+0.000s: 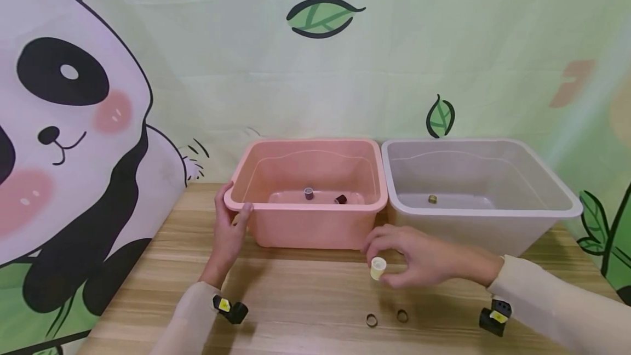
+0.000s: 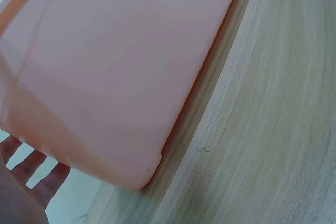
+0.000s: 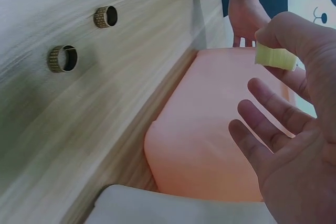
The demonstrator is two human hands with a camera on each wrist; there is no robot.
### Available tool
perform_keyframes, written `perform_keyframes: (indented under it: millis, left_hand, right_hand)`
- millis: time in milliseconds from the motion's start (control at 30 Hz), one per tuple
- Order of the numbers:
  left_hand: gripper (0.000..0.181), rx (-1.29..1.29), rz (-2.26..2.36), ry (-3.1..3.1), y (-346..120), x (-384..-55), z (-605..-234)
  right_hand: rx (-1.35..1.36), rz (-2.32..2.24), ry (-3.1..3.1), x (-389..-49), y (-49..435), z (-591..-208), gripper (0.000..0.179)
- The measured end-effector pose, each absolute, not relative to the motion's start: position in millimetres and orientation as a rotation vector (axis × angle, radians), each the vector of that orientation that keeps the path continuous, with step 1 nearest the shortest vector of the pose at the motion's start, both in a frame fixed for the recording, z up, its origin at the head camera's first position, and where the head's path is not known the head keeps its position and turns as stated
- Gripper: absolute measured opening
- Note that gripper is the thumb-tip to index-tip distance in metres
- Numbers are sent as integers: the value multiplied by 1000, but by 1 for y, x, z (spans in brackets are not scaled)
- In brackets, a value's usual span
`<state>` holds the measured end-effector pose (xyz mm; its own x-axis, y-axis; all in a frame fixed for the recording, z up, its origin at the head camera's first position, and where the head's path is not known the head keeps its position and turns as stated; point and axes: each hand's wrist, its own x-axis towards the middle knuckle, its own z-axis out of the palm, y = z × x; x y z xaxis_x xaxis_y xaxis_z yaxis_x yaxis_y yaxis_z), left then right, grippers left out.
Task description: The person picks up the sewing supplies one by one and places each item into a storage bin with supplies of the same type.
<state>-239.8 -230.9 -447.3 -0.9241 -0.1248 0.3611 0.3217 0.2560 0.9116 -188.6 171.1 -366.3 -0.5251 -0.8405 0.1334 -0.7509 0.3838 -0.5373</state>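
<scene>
My right hand pinches a small pale yellow bottle cap between thumb and forefinger, in front of the bins. In the right wrist view the ribbed side of the yellow cap shows, and the other fingers are spread apart. My left hand grips the front left corner of the pink bin, thumb over the rim. In the left wrist view, fingers show beside the pink wall. Two brass-coloured rings stand on the table below the right hand.
A grey bin stands right beside the pink one, with one small brass-coloured ring inside. Within the pink bin lie a greyish cap and a dark cap. Behind the wooden table hangs a printed panda cloth.
</scene>
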Motion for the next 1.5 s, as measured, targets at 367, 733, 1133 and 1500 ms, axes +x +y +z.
perform_keyframes:
  millis: [367,733,1133,1500]
  left_hand:
    - [63,-206,-1718,-2141,-231,-241,-449]
    - [64,-191,-1712,-2150,-231,-240,-448]
    - [65,-195,-1713,-2161,-231,-241,-450]
    - [64,-198,-1726,-2136,-231,-241,-448]
  right_hand:
    - [-1537,-827,2457,-192,167,-346,30]
    - [-1419,-842,2458,-195,164,-320,31]
    - [-1520,-886,2446,-206,159,-300,26]
    - [-1459,-938,2477,-231,153,-273,25]
